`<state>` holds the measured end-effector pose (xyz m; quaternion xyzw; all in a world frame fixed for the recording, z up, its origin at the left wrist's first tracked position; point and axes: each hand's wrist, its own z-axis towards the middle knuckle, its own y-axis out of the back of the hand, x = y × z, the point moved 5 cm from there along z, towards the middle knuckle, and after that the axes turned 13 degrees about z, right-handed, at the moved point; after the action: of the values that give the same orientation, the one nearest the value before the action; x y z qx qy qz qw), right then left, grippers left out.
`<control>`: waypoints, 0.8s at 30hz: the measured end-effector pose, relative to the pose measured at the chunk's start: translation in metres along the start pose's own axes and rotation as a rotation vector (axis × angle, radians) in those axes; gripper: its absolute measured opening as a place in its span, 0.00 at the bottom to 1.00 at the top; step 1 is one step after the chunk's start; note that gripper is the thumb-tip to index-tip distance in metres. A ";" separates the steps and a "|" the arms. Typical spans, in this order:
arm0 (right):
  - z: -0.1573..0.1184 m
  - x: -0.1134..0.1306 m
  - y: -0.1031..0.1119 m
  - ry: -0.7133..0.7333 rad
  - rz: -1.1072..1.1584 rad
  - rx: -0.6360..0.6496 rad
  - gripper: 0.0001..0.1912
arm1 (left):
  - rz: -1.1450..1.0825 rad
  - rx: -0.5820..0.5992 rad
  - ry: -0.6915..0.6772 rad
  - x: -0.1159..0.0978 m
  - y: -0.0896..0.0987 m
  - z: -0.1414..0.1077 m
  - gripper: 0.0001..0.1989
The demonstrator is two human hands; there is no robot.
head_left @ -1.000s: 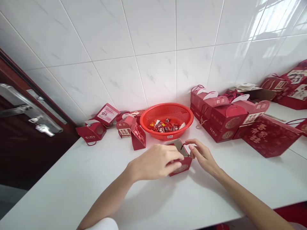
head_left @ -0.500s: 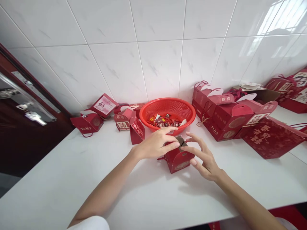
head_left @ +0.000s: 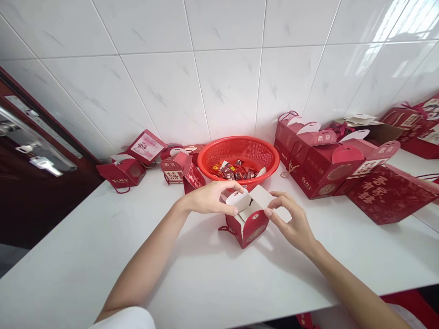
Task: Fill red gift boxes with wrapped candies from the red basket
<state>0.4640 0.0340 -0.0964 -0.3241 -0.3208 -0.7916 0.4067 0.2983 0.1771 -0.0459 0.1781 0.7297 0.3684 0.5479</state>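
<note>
A small red box stands on the white table in front of me, its top flaps spread and its pale inside showing. My left hand is at the box's left side, thumb over the opening and fingers curved apart from it. On the right, my right hand pinches the raised right flap between thumb and fingers. Right behind the box sits a red plastic basket holding wrapped candies. A red cord lies at the box's left.
Several red boxes stand at the left by the wall, one near the basket. More red boxes and a large red bag-like box fill the right. A door with keys is at far left.
The box's top has come open, so its white inside shows. My right hand has closed on the right flap, and my left hand has shifted slightly left.
</note>
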 end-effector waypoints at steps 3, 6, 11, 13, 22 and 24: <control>-0.001 -0.005 -0.003 -0.143 0.070 0.020 0.14 | -0.141 0.146 -0.020 0.006 0.000 -0.003 0.37; -0.001 -0.012 -0.005 -0.309 0.187 0.014 0.19 | -0.225 0.211 -0.032 0.010 -0.001 -0.004 0.43; -0.001 -0.018 -0.003 -0.458 0.217 -0.044 0.26 | -0.295 0.232 -0.043 0.015 -0.006 0.000 0.50; -0.001 -0.020 -0.001 -0.518 0.236 -0.019 0.25 | -0.301 0.237 -0.046 0.015 -0.008 0.001 0.51; -0.002 -0.022 0.007 -0.567 0.385 0.490 0.41 | -0.090 0.260 0.007 0.021 -0.006 -0.004 0.58; -0.003 -0.026 0.007 -0.566 0.357 0.522 0.43 | -0.029 0.257 0.028 0.025 -0.006 -0.003 0.60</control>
<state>0.4808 0.0395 -0.1168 -0.4653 -0.5485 -0.4806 0.5016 0.2875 0.1885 -0.0665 0.2310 0.7809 0.2664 0.5156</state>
